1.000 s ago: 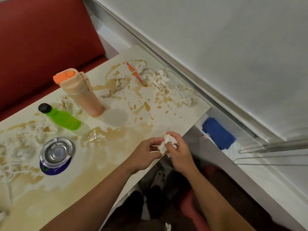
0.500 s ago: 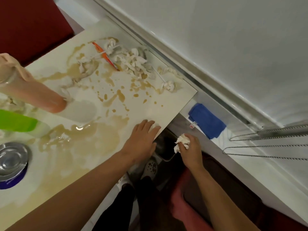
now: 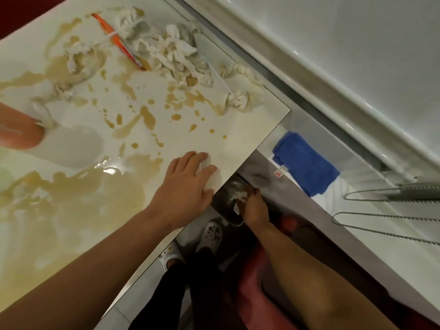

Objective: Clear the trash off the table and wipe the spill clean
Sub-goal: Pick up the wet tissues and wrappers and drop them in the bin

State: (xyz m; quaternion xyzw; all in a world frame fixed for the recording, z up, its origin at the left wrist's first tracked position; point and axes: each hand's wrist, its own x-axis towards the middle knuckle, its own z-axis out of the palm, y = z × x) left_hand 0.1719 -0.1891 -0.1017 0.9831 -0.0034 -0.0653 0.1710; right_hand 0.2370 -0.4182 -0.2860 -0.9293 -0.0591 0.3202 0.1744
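A pink bottle [image 3: 20, 129] stands at the left edge of the table [image 3: 250, 139], beside a wide brown spill [image 3: 78, 189]. Farther back, soggy tissues [image 3: 176, 53] lie heaped around an orange wrapper [image 3: 119, 41]. The left hand [image 3: 188, 186] rests flat near the table's edge, fingers straight. Below the edge, the right hand [image 3: 254, 206] pinches a crumpled tissue [image 3: 239, 197] over a dark bin [image 3: 228, 198]. A blue cloth [image 3: 307, 163] lies on the ledge to the right.

I see a cream-white table [image 3: 242, 136] blotched with tan-brown spill [image 3: 100, 186], and off-white crumpled tissues [image 3: 176, 53] stained the same brown. An orange wrapper [image 3: 119, 41] lies among them, beside a salmon-pink bottle [image 3: 19, 129]. Below, I make out a royal-blue cloth [image 3: 307, 163], white perforated clogs [image 3: 212, 234] and black trousers [image 3: 190, 294].
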